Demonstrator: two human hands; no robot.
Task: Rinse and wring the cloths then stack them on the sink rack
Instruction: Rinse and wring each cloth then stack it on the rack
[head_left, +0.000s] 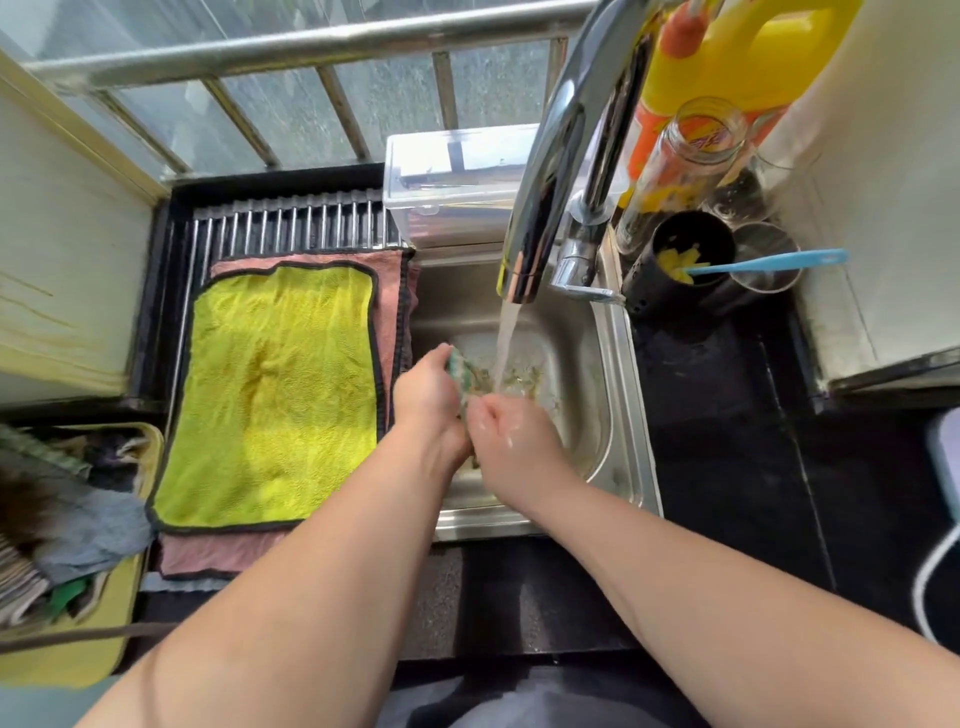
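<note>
I'm mid-rinse: left hand (428, 387) and right hand (511, 431) both clench a cloth (462, 370) under the running tap (550, 156), over the sink (618, 374). Next, I reckon, wring, then lay it on the yellow cloth (275, 395) atop the rack (291, 223).

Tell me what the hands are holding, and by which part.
The left hand and right hand both grip one greenish cloth, bunched between them; the left holds the end poking from its fist. The right's hold is hidden.

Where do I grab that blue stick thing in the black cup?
Pinch the blue handle near its free end, coming from the right. It leans sideways out over the rim of the black cup, so that end is in the open; the other end sits down inside the cup.
</note>
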